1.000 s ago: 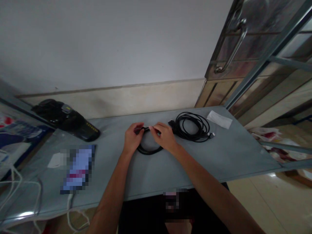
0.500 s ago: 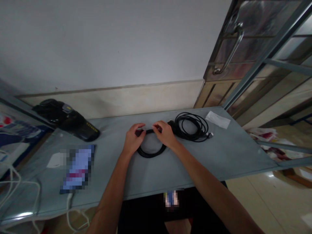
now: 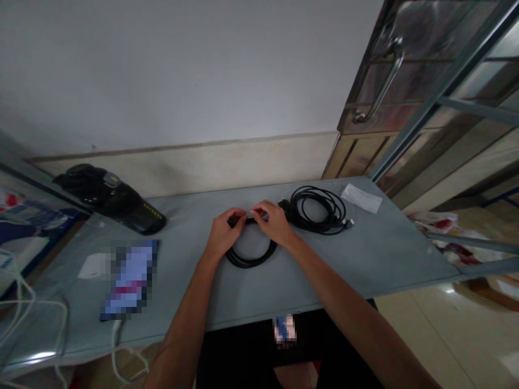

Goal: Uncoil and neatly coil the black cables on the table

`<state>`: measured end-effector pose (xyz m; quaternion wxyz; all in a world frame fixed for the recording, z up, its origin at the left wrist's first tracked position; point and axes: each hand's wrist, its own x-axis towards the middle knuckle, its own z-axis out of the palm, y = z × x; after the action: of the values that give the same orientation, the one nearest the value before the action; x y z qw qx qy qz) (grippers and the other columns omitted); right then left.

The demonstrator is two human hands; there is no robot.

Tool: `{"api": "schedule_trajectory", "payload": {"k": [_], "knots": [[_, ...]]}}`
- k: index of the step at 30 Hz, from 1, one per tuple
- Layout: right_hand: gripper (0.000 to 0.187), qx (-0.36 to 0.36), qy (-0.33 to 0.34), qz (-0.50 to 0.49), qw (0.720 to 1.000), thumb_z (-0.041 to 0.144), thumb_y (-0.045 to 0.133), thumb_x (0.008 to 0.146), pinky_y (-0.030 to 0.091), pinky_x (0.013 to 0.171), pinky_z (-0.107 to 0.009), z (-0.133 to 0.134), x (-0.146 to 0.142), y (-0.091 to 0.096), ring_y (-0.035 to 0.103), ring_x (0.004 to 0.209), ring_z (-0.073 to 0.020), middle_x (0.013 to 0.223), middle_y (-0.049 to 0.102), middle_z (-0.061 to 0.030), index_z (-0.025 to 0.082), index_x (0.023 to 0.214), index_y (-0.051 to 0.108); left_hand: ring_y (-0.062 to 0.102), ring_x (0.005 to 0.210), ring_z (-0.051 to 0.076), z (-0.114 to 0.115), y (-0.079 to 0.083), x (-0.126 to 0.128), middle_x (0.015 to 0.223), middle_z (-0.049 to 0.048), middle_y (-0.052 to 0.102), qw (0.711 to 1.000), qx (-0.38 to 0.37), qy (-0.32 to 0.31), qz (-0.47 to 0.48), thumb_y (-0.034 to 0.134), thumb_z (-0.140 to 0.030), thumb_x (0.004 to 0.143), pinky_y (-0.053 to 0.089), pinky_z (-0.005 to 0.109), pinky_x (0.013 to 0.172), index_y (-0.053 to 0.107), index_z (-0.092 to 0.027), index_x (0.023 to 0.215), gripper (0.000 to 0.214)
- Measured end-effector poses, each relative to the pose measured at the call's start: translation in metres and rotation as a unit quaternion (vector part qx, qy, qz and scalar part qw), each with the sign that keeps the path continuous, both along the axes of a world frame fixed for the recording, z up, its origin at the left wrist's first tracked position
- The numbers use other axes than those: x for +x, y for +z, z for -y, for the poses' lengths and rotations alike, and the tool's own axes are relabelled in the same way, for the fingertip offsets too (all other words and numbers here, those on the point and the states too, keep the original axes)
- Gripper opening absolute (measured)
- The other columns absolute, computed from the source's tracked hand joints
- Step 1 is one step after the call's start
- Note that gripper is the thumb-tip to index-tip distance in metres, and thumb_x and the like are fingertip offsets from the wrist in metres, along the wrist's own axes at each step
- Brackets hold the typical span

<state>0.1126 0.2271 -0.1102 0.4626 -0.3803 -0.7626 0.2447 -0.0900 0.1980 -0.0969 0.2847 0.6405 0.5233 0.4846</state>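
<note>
A coiled black cable (image 3: 248, 263) lies as a ring on the grey table, and both my hands are at its far side. My left hand (image 3: 226, 232) is closed on the upper left of the ring, fingertips pinched together. My right hand (image 3: 272, 220) grips the upper right of the ring, its thumb and fingers curled in. Only a small gap separates the fingertips of the two hands. The fingers partly hide the cable's far stretch. Right beside my right hand sits a second, larger coil of black cable (image 3: 298, 221) with a light-coloured connector end.
A black bottle (image 3: 121, 202) lies at the table's back left, with a blurred blue packet (image 3: 132, 278) and a white paper piece (image 3: 94, 266) in front. White cables (image 3: 60, 302) hang at the left edge. A white slip (image 3: 362, 198) lies back right, near a metal frame post (image 3: 425, 116).
My two hands have come slightly closer together at the ring's far side. The left fingertips have moved right, and the ring's near edge sits a little lower.
</note>
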Motion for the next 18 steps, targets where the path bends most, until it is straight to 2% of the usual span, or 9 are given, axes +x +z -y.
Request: {"api": "schedule_trajectory", "payload": {"k": [6, 9, 11, 15, 18], "knots": [[0.018, 0.074, -0.037, -0.024, 0.996, 0.032, 0.059, 0.116, 0.06, 0.098, -0.035, 0.012, 0.013, 0.025, 0.073, 0.098, -0.021, 0.103, 0.076, -0.0056, 0.024, 0.106, 0.072, 0.078, 0.093, 0.027, -0.001, 0.005, -0.003, 0.097, 0.0083, 0.085, 0.999, 0.014, 0.031, 0.014, 0.081, -0.045, 0.095, 0.062, 0.041, 0.097, 0.086, -0.027, 0.098, 0.019], [0.016, 0.114, -0.067, -0.006, 0.991, 0.033, 0.059, 0.116, 0.06, 0.103, -0.039, 0.022, 0.038, 0.038, 0.074, 0.107, -0.0244, 0.111, 0.077, -0.0083, 0.023, 0.117, 0.071, 0.078, 0.093, 0.026, 0.0, 0.01, -0.005, 0.096, 0.0078, 0.085, 0.998, 0.036, 0.055, 0.025, 0.078, -0.046, 0.099, 0.061, 0.041, 0.099, 0.085, -0.026, 0.096, 0.022], [0.021, 0.117, -0.101, 0.049, 0.987, 0.037, 0.062, 0.115, 0.059, 0.109, -0.045, 0.032, 0.063, 0.041, 0.074, 0.117, -0.0291, 0.122, 0.077, -0.012, 0.023, 0.128, 0.07, 0.078, 0.094, 0.026, 0.001, 0.013, -0.004, 0.095, 0.0072, 0.085, 0.996, 0.055, 0.068, 0.025, 0.075, -0.048, 0.102, 0.06, 0.04, 0.1, 0.084, -0.025, 0.097, 0.025], [0.046, 0.099, -0.171, 0.192, 0.961, 0.054, 0.072, 0.11, 0.055, 0.117, -0.06, 0.054, 0.12, 0.026, 0.069, 0.132, -0.0407, 0.137, 0.075, -0.0178, 0.023, 0.144, 0.068, 0.079, 0.093, 0.025, 0.001, 0.015, -0.003, 0.094, 0.0072, 0.084, 0.993, 0.072, 0.081, 0.056, 0.071, -0.053, 0.105, 0.059, 0.037, 0.095, 0.082, -0.024, 0.099, 0.032], [0.053, 0.094, -0.189, 0.247, 0.946, 0.062, 0.072, 0.108, 0.055, 0.115, -0.064, 0.066, 0.151, 0.004, 0.07, 0.13, -0.0434, 0.135, 0.076, -0.0192, 0.023, 0.143, 0.07, 0.079, 0.092, 0.024, 0.0, 0.013, -0.003, 0.094, 0.0075, 0.083, 0.989, 0.065, 0.092, 0.099, 0.072, -0.059, 0.104, 0.06, 0.036, 0.092, 0.082, -0.024, 0.099, 0.037]]}}
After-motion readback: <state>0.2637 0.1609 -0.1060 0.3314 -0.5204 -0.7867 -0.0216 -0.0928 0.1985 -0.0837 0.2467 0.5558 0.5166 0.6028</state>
